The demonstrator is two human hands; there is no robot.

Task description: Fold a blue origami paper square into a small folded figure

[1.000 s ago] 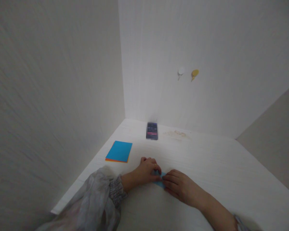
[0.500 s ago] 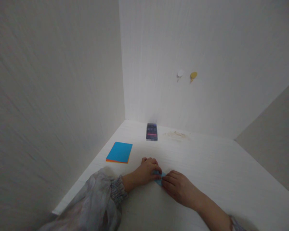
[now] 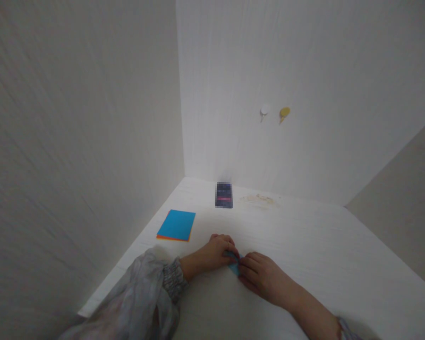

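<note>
A small piece of blue paper (image 3: 234, 267) lies low over the white table, between my two hands and partly covered by their fingers. My left hand (image 3: 217, 252) is closed on its left side, with fingers curled and the thumb against the paper. From the right, my right hand (image 3: 264, 276) grips the other side, its fingers pressed together on the edge. The fingertips of both hands almost meet. How the paper is folded is hidden by the fingers.
A stack of square paper sheets (image 3: 177, 225), blue on top with orange below, lies left of my hands. A blurred dark object (image 3: 224, 195) is near the back wall. Two hooks, white (image 3: 264, 111) and yellow (image 3: 284, 112), hang on that wall. A brownish mark (image 3: 260, 199) stains the table.
Both hands stay on the blue paper in nearly the same place. The left fingers have shifted very slightly at the paper; the whole view has moved a touch.
</note>
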